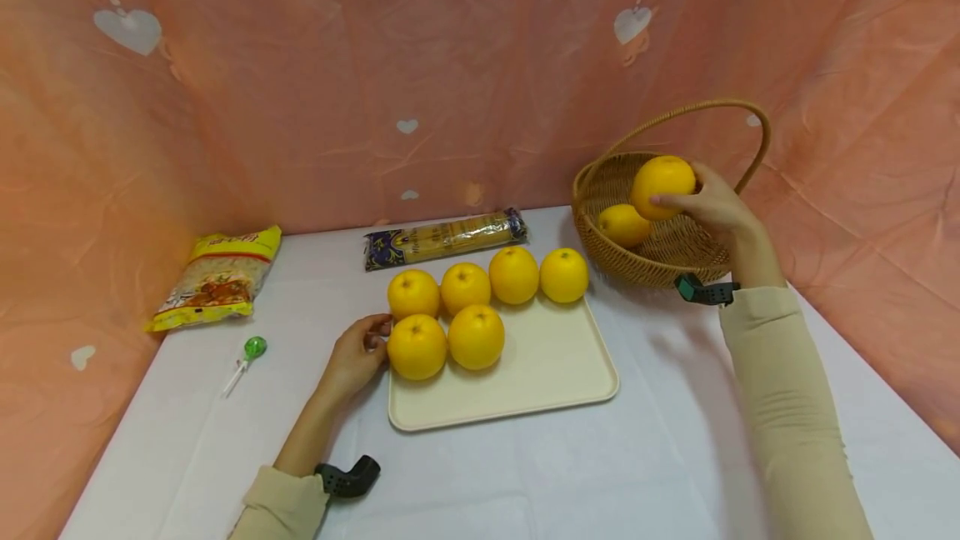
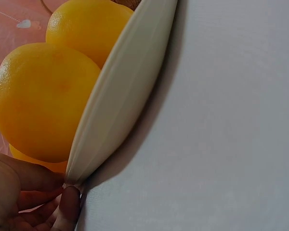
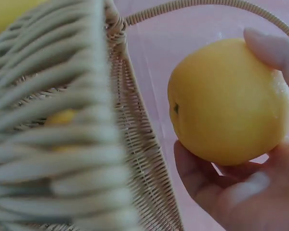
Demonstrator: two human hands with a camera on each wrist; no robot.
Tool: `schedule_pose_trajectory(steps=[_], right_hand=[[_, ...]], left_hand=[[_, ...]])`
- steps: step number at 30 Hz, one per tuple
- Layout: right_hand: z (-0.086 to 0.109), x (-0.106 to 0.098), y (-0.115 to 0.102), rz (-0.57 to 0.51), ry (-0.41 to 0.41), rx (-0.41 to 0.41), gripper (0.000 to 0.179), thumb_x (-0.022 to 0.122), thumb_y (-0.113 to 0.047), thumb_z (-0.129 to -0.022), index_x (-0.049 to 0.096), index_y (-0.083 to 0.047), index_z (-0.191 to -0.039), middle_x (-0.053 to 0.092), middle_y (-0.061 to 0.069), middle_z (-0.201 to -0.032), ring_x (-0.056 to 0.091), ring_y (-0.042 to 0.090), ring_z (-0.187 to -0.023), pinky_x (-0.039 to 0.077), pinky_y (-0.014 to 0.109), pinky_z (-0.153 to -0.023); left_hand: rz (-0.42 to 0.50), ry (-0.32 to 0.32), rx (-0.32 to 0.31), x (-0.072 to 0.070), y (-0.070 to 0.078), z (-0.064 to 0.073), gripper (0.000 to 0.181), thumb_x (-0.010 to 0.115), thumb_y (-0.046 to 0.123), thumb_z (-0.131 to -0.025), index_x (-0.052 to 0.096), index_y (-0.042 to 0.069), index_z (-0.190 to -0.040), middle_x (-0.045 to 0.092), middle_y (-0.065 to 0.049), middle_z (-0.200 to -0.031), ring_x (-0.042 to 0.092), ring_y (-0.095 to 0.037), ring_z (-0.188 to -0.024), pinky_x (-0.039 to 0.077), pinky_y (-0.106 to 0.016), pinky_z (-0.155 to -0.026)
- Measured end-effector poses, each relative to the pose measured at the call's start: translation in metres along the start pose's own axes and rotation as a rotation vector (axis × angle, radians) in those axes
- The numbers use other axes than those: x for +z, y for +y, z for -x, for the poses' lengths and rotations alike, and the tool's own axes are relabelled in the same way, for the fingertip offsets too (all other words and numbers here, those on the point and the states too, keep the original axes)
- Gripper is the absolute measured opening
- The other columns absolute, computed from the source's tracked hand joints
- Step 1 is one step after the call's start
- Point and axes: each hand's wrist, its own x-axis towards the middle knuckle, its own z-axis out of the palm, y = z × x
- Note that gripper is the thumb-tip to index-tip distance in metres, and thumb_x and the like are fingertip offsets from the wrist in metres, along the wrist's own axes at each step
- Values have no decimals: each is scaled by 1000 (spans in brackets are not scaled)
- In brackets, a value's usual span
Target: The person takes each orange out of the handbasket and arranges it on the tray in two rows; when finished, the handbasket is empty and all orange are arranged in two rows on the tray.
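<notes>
My right hand (image 1: 716, 205) grips a yellow-orange orange (image 1: 664, 183) over the wicker basket (image 1: 660, 272), below its arched handle. In the right wrist view the thumb lies over the top of this orange (image 3: 226, 103) and the fingers curl beneath it. Another orange (image 1: 624, 226) lies inside the basket. At the left edge of the cream tray (image 1: 558, 357), my left hand (image 1: 352, 361) pinches the rim between thumb and fingers, as the left wrist view shows. Several oranges (image 1: 477, 337) sit on the tray, one (image 2: 45, 101) right beside the left hand.
Behind the tray lies a long clear packet of spaghetti (image 1: 450, 238). A yellow food bag (image 1: 221, 277) stands at the back left, with a green lollipop (image 1: 255, 347) in front of it. A pink curtain (image 1: 480, 65) hangs behind the white tablecloth (image 1: 480, 482).
</notes>
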Motion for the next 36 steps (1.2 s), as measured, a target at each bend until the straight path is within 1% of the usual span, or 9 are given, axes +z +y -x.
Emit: schedule_pose_trajectory(steps=[7,9,14,17,21,25,29,32,36], right_hand=[[12,7,-6,153,11,31,72,67,-30,-84,23,-8,-137,41,10,-124,45,19,-101,43,23,-79],[15,9,-6,182,9,33,70,68,-30,-84,26,-8,-135,42,13,-125,45,21,-101,43,25,-80],[19,14,0,199,23,-17,65,68,-25,-84,34,-13,-138,45,6,-122,48,18,-96,44,25,-76],[22,19,1,152,38,-54,62,70,-21,-83,39,-18,-136,46,1,-120,50,16,-94,46,24,-75],[27,28,-1,97,39,-95,63,72,-15,-80,40,-22,-135,44,0,-122,50,19,-95,47,24,-74],[35,40,-6,79,33,-129,70,75,-8,-76,36,-21,-134,40,3,-127,48,21,-97,48,24,-74],[42,54,-12,39,39,-156,70,77,-6,-73,37,-21,-128,40,3,-125,49,21,-97,47,24,-75],[45,65,-13,-21,28,-212,68,76,-3,-73,41,-20,-128,42,1,-123,50,21,-96,47,25,-76],[47,76,-10,-148,-38,-319,68,71,6,-74,44,-15,-133,46,3,-125,51,22,-98,48,25,-78]], left_hand=[[1,4,9,-1,0,0,47,48,-8,-83,46,-7,-130,55,-23,-115,52,-24,-87,51,-22,-66],[-2,10,18,-1,0,-1,47,48,-8,-82,47,-8,-129,55,-23,-114,52,-24,-86,51,-22,-65],[2,11,27,-1,-1,-1,47,47,-9,-81,46,-9,-129,55,-24,-113,52,-24,-84,51,-22,-65],[6,12,26,0,-2,-1,48,47,-9,-81,46,-9,-129,56,-24,-113,52,-24,-84,51,-21,-64],[0,17,23,1,-3,-1,48,48,-8,-81,47,-8,-129,56,-23,-113,52,-23,-84,50,-20,-64],[2,15,21,1,-3,-1,48,48,-8,-82,46,-8,-129,56,-23,-113,52,-23,-84,50,-20,-64],[6,19,27,0,-2,-1,47,48,-8,-82,47,-8,-129,56,-23,-112,52,-23,-83,49,-20,-64],[5,26,31,0,-2,-1,46,49,-8,-82,48,-8,-128,57,-22,-112,52,-23,-83,48,-19,-64],[0,26,27,1,-3,-2,46,49,-8,-82,48,-7,-128,57,-21,-111,52,-23,-85,47,-18,-65]])
